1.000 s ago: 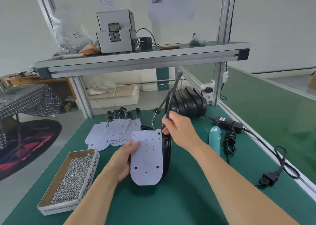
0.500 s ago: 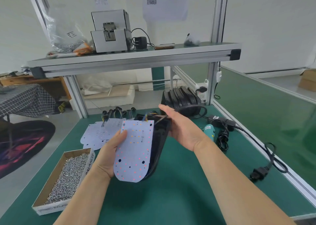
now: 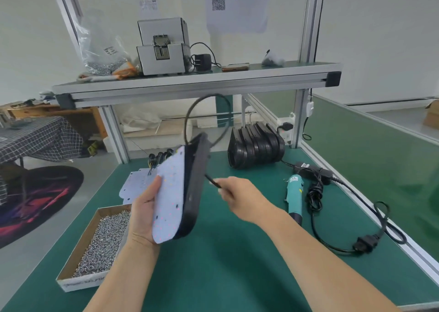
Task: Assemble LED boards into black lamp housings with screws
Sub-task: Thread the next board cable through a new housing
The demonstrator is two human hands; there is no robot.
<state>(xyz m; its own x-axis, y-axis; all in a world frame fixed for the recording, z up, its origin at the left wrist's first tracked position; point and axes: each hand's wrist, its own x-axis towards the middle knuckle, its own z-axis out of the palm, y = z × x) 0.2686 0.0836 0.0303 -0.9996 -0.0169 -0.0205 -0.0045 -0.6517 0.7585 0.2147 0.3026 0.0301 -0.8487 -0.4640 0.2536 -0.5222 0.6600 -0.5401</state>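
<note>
Two hands up: left hand, right hand. One board, one housing, one cable. Bench: one screwdriver, one box of screws, one housing stack, one board pile, too overlapped to count.

My green bench sits under a metal shelf — white walls, grey floor, a checked-cloth table left.
</note>
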